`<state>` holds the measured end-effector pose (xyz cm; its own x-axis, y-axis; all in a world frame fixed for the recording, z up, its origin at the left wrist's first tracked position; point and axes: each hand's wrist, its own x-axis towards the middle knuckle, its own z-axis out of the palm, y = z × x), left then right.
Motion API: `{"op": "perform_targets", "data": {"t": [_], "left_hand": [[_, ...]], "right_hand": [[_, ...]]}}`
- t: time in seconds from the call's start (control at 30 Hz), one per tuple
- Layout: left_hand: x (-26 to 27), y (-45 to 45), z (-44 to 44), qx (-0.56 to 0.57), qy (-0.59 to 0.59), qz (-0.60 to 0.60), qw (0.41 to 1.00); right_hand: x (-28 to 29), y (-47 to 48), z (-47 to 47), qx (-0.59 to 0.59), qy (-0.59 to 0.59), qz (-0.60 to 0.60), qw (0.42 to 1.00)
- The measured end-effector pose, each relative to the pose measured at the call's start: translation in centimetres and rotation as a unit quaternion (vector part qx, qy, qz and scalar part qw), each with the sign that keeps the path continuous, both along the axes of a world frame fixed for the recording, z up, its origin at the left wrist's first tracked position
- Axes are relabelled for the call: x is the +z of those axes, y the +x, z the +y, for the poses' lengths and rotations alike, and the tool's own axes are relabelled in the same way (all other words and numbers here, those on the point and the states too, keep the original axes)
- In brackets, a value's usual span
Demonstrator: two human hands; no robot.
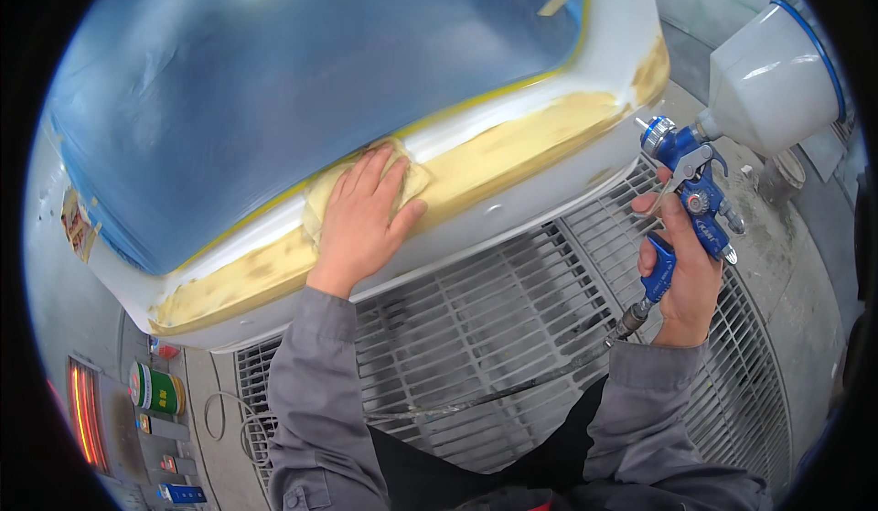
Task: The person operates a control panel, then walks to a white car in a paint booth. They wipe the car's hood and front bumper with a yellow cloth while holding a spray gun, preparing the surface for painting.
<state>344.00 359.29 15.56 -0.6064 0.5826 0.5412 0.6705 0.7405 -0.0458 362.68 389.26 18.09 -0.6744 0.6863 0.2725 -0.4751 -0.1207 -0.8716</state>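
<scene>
My left hand [363, 212] presses a pale yellow cloth [416, 183] down on a white vehicle panel, its fingers spread over the cloth. Under and beside it runs a long sanded strip of yellowish body filler [511, 147]. In my right hand [686, 284] is a blue spray gun [699, 202], with a large translucent paint cup [775, 75] on top, tilted to the right. That same hand also holds a blue air blow gun [660, 267], joined to an air hose [535, 382]. The gun's nozzle points left, apart from the panel [607, 68].
Blue masking film [309, 99], edged with yellow tape [480, 96], covers the area above the panel. Metal floor grating [473, 305] lies below. At lower left are a green can [158, 387], a loose cable [216, 418] and a glowing heater lamp [86, 415].
</scene>
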Motion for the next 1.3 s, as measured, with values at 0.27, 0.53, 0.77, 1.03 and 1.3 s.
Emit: {"op": "perform_targets", "data": {"t": [0.27, 0.53, 0.77, 1.03, 1.3], "left_hand": [[1.9, -2.6, 15.4, -0.064, -0.012, -0.057, 0.996], [3.4, -4.6, 30.6, -0.08, 0.098, -0.134, 0.983], [6.8, -8.1, 40.3, -0.209, 0.401, -0.182, 0.873], [13.3, -14.1, 45.0, -0.259, 0.429, -0.005, 0.866], [8.2, -13.9, 43.7, -0.161, 0.412, 0.085, 0.893]], "right_hand": [[0.0, 1.8, 12.2, 0.02, 0.012, -0.055, 0.998], [0.2, 2.6, 16.3, 0.035, -0.008, -0.052, 0.998], [-1.3, 2.5, 18.3, 0.066, -0.016, -0.059, 0.996], [-2.8, 0.9, 20.4, 0.115, -0.025, -0.097, 0.988], [-2.8, -2.3, 16.8, 0.073, -0.015, -0.085, 0.994]]}}
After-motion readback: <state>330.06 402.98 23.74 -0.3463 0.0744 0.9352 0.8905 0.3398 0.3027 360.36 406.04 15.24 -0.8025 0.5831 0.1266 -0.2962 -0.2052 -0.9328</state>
